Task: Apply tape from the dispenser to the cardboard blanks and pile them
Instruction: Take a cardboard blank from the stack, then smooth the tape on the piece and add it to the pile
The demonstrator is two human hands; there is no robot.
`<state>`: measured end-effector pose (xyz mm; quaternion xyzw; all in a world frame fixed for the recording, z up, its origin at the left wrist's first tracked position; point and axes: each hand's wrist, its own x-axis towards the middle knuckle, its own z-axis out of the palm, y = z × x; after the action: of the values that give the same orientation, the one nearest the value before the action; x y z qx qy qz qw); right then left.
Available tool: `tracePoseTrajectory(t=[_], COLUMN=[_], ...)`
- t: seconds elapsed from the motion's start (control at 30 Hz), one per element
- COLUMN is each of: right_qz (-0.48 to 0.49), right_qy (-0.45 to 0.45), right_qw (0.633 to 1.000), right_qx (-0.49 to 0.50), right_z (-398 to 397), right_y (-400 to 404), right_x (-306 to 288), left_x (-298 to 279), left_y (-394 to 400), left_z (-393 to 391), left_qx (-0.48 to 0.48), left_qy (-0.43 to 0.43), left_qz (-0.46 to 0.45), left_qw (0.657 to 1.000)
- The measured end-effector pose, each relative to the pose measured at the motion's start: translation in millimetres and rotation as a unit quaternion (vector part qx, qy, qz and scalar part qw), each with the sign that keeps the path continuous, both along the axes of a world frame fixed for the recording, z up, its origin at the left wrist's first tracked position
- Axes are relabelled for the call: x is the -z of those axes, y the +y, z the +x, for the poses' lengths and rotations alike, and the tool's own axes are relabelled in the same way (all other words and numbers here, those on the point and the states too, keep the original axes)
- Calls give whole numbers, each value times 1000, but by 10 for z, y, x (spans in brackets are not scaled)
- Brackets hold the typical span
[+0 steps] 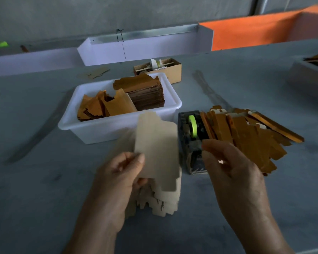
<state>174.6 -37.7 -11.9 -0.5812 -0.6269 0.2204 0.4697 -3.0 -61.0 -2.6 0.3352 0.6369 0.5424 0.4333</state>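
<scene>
Our left hand [121, 173] pinches a pale cardboard blank [157, 151] upright, just left of the tape dispenser [192, 142]. Our right hand [228, 162] hovers over the dispenser's near end, fingers curled; whether it holds tape we cannot tell. Best pull the strip taut and press it flat along the blank's edge before adding it to the taped pile [250, 136] right of the dispenser.

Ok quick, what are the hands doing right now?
Left hand: holds a pale cardboard blank up above the pile.
Right hand: at the tape dispenser, fingers curled; whether it pinches tape cannot be told.
</scene>
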Motion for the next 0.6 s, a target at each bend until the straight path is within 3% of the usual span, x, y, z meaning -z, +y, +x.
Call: tracePoseTrajectory(t=[0.1, 0.27, 0.4, 0.6], right_qz=[-93, -210, -240, -243], right_qy=[133, 326, 351, 306], right_qw=[985, 912, 891, 905], right_qx=[-64, -136, -161, -166], right_z=[-97, -128, -109, -98], right_y=[-45, -56, -55, -59], right_x=[-31, 24, 78, 126], left_x=[-17, -42, -77, 4], left_y=[-69, -107, -81, -18], left_z=[83, 144, 246, 314], left_qx=[62, 96, 88, 60], left_qy=[-58, -67, -1, 31], left_qz=[8, 3, 5, 20], left_qw=[996, 993, 996, 998])
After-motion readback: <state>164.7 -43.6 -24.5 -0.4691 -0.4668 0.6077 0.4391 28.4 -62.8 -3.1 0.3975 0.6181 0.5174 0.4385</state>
